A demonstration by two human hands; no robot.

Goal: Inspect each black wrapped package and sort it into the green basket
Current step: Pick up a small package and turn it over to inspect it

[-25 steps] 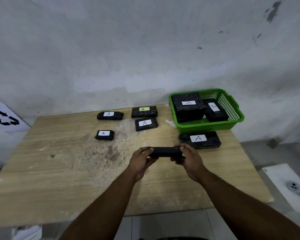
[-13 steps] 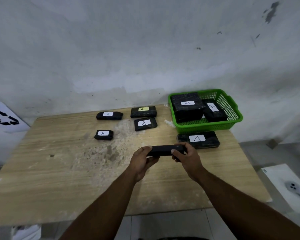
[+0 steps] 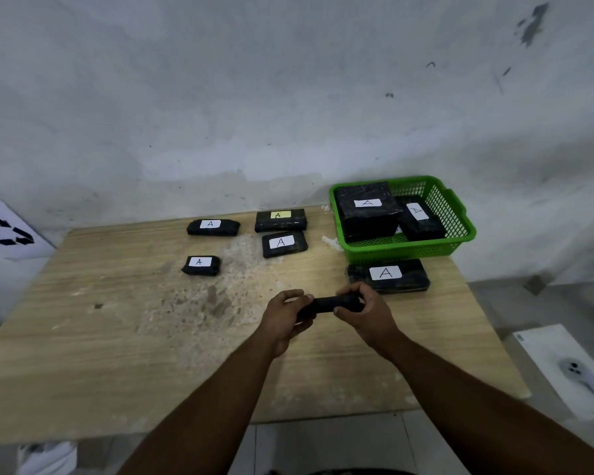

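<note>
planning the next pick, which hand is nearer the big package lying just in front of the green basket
Right. The right hand sits just below the big package in the picture, close to its near left corner. The left hand is farther left, across the held package.

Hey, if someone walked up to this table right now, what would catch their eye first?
Probably the green basket at the table's far right corner, with two black packages inside. Next, the left hand and right hand gripping a slim black package between them above the middle of the table. Five more A-labelled packages lie loose on the wood.
</note>
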